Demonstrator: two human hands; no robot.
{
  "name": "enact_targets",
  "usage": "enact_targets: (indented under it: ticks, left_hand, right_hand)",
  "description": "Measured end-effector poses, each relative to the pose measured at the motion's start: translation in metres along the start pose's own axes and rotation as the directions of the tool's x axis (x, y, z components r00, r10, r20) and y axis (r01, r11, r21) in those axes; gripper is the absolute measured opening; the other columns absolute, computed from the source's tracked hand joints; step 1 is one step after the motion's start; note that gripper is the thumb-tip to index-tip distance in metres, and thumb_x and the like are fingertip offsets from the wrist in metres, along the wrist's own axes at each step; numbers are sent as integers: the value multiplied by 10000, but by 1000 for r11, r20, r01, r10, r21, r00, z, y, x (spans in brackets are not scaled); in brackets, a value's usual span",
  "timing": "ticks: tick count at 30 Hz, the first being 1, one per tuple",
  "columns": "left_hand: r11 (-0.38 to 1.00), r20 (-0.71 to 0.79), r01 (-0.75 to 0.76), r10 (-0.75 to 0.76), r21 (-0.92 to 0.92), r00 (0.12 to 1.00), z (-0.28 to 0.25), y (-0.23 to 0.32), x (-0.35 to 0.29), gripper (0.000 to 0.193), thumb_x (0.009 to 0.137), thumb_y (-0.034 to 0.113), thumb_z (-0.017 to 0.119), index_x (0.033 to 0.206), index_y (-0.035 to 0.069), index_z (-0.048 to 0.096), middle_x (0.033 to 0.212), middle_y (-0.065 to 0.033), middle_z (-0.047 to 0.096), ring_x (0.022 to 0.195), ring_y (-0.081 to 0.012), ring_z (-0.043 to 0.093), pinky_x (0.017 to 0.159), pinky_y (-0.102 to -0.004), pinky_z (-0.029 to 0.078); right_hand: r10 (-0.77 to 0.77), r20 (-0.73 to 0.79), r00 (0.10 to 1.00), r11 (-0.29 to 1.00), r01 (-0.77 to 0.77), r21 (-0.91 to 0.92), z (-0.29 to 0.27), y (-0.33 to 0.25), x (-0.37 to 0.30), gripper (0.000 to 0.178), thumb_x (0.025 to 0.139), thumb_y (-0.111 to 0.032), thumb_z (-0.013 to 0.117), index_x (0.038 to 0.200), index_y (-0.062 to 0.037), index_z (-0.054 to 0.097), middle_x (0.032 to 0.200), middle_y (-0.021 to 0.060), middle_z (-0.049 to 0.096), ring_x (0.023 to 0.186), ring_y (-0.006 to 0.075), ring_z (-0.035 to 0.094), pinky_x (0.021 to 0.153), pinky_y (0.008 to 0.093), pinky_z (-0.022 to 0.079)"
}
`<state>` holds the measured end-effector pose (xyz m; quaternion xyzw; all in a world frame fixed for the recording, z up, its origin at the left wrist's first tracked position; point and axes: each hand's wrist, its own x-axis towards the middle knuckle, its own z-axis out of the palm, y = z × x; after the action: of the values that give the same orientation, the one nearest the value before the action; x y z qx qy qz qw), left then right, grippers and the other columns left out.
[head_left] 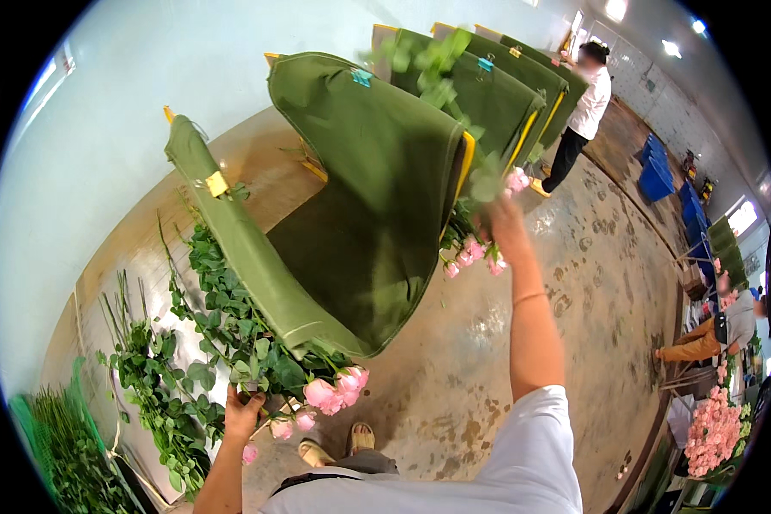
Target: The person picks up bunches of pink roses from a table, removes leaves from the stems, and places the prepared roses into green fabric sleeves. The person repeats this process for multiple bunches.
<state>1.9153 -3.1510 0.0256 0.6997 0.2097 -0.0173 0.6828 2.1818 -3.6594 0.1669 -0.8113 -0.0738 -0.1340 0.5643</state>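
Observation:
My left hand (244, 415) is closed round the leafy stems of several pink roses (324, 396), beside the nearest green cloth sling (231, 231). My right hand (504, 231) reaches forward, blurred by motion, and its fingers seem closed on a single pink rose (516, 181). That rose's leafy stem (441, 73) sweeps up and to the left, also smeared, across the cloth slings. Just under the right hand, more pink roses (471, 253) hang out past the edge of a large green sling (377, 171).
Leafy stems (146, 368) lie on a pale surface at left, near a green net of stems (68, 445). More slings (480, 94) stand in a row ahead. A person in white (589, 103) stands beyond. Blue crates (655, 171) and a pink rose heap (713, 433) are at right.

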Motion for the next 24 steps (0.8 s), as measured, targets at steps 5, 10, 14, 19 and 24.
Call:
enact_targets:
  ticks: [5,10,14,19,24]
  left_hand:
    - [999,4,6,-5,-40,1000,-2,-6,6,614,757,7,634,1306,101,376,848,-60,588,534,-133,517,457,-275,444]
    - [992,18,-6,8,-130,1000,7,-4,6,525,764,-14,613,1240,87,417,852,-58,589,569,-133,531,464,-257,449]
    - [999,-46,8,-10,-44,999,12,-14,6,438,772,-2,609,1175,68,454,830,-69,588,582,-141,535,479,-269,449]
    - [949,-225,37,36,313,974,0,-44,20,480,768,58,650,1216,46,479,910,-75,616,758,-149,557,679,-271,456]
    - [856,-460,214,32,471,887,7,-31,8,339,833,175,662,1120,50,532,889,-50,615,767,-157,578,691,-298,475]
  right_hand:
    - [255,-80,964,899,-267,-347,55,59,10,181,827,-143,568,909,17,588,688,195,613,561,260,606,547,399,478]
    - [184,-69,981,980,-177,89,59,52,8,164,925,-108,483,1002,-31,606,672,14,544,541,114,511,466,246,435]
    - [247,17,969,967,-247,67,62,49,22,171,869,-54,493,1011,-39,588,731,24,582,585,99,534,486,277,458]
    - [-63,38,997,896,73,-439,57,88,9,439,800,-130,563,1225,-42,494,947,262,616,922,451,564,788,477,471]
    - [137,-245,960,977,-90,191,-48,152,13,281,900,-146,559,1151,-20,575,923,111,655,838,153,606,736,292,484]
